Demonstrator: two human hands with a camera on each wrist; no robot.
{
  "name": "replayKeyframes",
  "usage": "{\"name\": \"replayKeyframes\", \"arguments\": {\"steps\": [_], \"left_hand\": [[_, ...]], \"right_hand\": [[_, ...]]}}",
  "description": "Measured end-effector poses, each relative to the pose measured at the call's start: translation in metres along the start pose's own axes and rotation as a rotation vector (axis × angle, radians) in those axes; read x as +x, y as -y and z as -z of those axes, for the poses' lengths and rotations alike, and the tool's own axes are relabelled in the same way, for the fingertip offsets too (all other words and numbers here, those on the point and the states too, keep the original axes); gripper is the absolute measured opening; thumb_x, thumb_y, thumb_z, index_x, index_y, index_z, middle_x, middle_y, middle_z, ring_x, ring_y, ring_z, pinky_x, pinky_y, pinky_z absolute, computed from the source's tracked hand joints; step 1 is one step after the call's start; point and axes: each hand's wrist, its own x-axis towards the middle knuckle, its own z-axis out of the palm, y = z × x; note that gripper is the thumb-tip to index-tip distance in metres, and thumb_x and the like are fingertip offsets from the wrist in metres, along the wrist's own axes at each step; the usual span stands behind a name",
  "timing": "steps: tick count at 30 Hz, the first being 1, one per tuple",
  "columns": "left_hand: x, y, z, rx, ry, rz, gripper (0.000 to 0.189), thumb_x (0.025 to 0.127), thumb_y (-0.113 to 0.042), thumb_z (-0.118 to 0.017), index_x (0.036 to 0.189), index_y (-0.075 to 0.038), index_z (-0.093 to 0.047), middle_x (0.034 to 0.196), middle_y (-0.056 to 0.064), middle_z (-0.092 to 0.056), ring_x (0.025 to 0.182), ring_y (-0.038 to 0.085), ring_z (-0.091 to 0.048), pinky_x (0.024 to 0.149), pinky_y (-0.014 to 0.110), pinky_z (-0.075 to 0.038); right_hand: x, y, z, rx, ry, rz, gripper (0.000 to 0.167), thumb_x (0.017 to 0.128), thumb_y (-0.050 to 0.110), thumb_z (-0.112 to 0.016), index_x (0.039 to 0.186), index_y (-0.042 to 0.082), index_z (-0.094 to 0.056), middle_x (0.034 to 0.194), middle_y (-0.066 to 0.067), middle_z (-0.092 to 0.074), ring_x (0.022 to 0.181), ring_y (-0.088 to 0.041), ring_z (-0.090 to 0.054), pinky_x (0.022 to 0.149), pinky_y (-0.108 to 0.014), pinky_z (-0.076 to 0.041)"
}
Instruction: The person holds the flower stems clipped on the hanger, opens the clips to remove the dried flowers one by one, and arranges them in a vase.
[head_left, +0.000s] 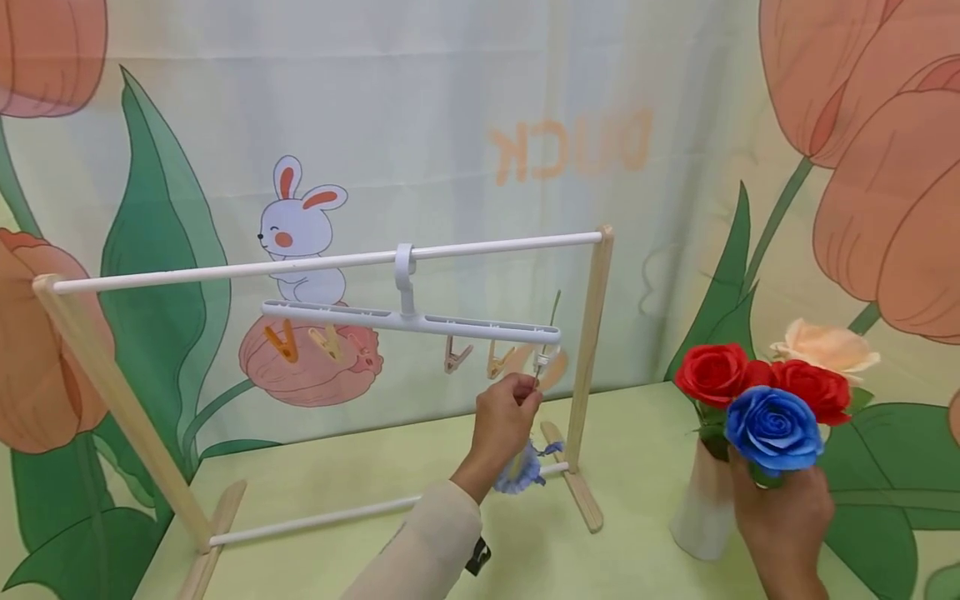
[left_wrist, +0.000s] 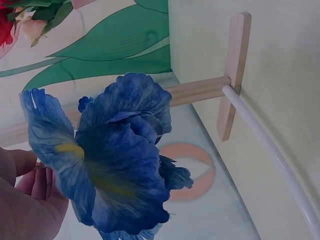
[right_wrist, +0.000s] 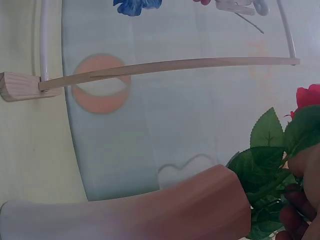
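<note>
In the head view my left hand pinches the thin stem of a blue artificial flower just below the end clip of a grey clip hanger. The bloom hangs head down under the hand, and the stem's tip rises past the hanger's bar. My right hand has its fingers curled round green stems under a blue rose, at the mouth of a white vase. Red roses and a peach rose stand above it. Leaves partly hide the right fingers in the right wrist view.
The hanger hooks over the upper white rail of a wooden-legged rack. Several other clips, an orange one among them, dangle from it. A lower rail crosses near the pale green table. Behind hangs a printed curtain.
</note>
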Motion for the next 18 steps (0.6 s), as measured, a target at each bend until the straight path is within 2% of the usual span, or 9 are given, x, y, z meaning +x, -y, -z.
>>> {"name": "replayKeyframes", "arguments": {"steps": [2,5,7,9,11,13,15,17,18], "left_hand": [[0.0,-0.001,-0.001,0.004,-0.007,-0.001,0.009,0.094,-0.012,-0.072,0.1,-0.006,-0.075,0.089,0.006,-0.078,0.077,0.013,-0.069,0.069,0.024,-0.056],[0.001,-0.001,-0.002,0.003,-0.002,0.007,0.008,0.094,-0.012,-0.072,0.098,-0.008,-0.076,0.088,0.005,-0.077,0.075,0.01,-0.067,0.069,0.023,-0.055],[0.001,-0.001,-0.002,0.0,0.008,0.009,0.007,0.094,-0.013,-0.072,0.097,-0.008,-0.077,0.087,0.004,-0.077,0.074,0.009,-0.066,0.068,0.023,-0.055],[0.0,-0.002,-0.002,-0.002,0.018,0.01,0.007,0.094,-0.013,-0.072,0.097,-0.009,-0.077,0.088,0.004,-0.077,0.074,0.008,-0.065,0.068,0.023,-0.055],[0.0,-0.001,-0.002,-0.002,0.022,0.009,0.007,0.094,-0.014,-0.072,0.097,-0.009,-0.077,0.088,0.004,-0.077,0.073,0.008,-0.064,0.068,0.022,-0.055],[0.0,-0.001,-0.002,0.0,0.021,0.011,0.007,0.094,-0.014,-0.073,0.097,-0.009,-0.078,0.088,0.004,-0.077,0.073,0.008,-0.065,0.068,0.022,-0.055],[0.001,-0.002,-0.002,0.002,0.02,0.012,0.007,0.094,-0.014,-0.073,0.096,-0.01,-0.078,0.088,0.003,-0.077,0.073,0.007,-0.065,0.067,0.022,-0.055],[0.001,-0.002,-0.002,0.002,0.021,0.016,0.007,0.094,-0.014,-0.073,0.096,-0.01,-0.078,0.087,0.003,-0.077,0.073,0.007,-0.064,0.066,0.022,-0.054],[0.001,-0.003,-0.003,0.002,0.022,0.016,0.007,0.094,-0.015,-0.072,0.096,-0.011,-0.078,0.087,0.003,-0.077,0.073,0.007,-0.064,0.067,0.022,-0.054]], "right_hand": [[0.0,0.001,0.002,-0.011,0.008,-0.027,0.038,0.081,0.007,-0.08,0.11,-0.011,-0.065,0.1,-0.038,-0.068,0.094,-0.058,-0.061,0.078,-0.072,-0.041],[0.0,-0.003,0.004,-0.077,0.038,-0.029,0.032,0.078,0.009,-0.08,0.094,-0.014,-0.064,0.086,-0.04,-0.066,0.084,-0.061,-0.06,0.07,-0.071,-0.04],[-0.002,-0.005,0.003,-0.105,0.064,-0.032,0.034,0.076,0.011,-0.082,0.091,-0.013,-0.064,0.082,-0.039,-0.065,0.079,-0.061,-0.06,0.067,-0.07,-0.039],[-0.006,-0.008,0.0,-0.086,0.059,-0.005,0.039,0.073,0.008,-0.083,0.099,-0.014,-0.065,0.087,-0.037,-0.067,0.081,-0.058,-0.06,0.07,-0.068,-0.041],[-0.014,-0.007,-0.004,-0.044,0.023,-0.001,0.049,0.073,0.007,-0.083,0.112,-0.013,-0.064,0.098,-0.035,-0.067,0.09,-0.055,-0.059,0.078,-0.065,-0.042],[-0.024,-0.001,-0.01,0.0,-0.027,-0.031,0.054,0.074,0.006,-0.081,0.121,-0.011,-0.061,0.107,-0.033,-0.064,0.098,-0.051,-0.056,0.082,-0.063,-0.041],[-0.034,0.008,-0.016,0.014,-0.072,-0.091,0.048,0.076,0.006,-0.078,0.117,-0.011,-0.06,0.104,-0.03,-0.057,0.095,-0.04,-0.052,0.079,-0.054,-0.039],[-0.042,0.018,-0.022,0.024,-0.096,-0.134,0.04,0.078,0.007,-0.077,0.11,-0.01,-0.059,0.098,-0.027,-0.053,0.089,-0.034,-0.05,0.074,-0.045,-0.037],[-0.045,0.024,-0.025,0.034,-0.101,-0.145,0.037,0.079,0.007,-0.078,0.106,-0.009,-0.059,0.097,-0.025,-0.053,0.086,-0.024,-0.05,0.073,-0.038,-0.036]]}}
